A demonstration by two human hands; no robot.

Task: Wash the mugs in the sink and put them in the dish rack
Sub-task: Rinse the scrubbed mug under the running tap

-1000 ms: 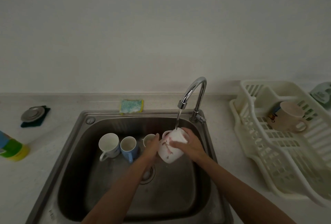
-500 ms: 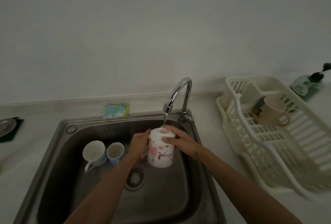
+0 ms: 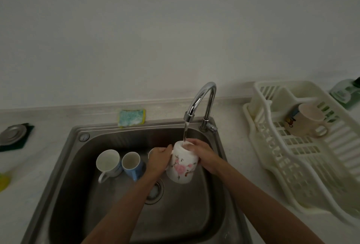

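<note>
Risk: the wet floral mug [image 3: 182, 163] could slip and strike the sink [image 3: 120, 135] wall, as running water likely makes the glaze slick.
Mug: white, pink blossoms, tilted under the faucet [image 3: 202, 99] stream, over the basin.
Hands: left hand [image 3: 158, 159] grips its side; right hand [image 3: 202, 155] curls over the rim.
Waiting: white mug [image 3: 108, 161] and blue mug [image 3: 132, 163] in the sink; beige mug [image 3: 306, 121] in the dish rack [image 3: 288, 167].

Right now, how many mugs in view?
5. In the steel sink: white ceramic mug, light blue mug, and a mostly hidden mug rim behind the left hand. Left and right hand hold the white floral mug under the chrome tap. Beige mug in the cream plastic rack.
</note>
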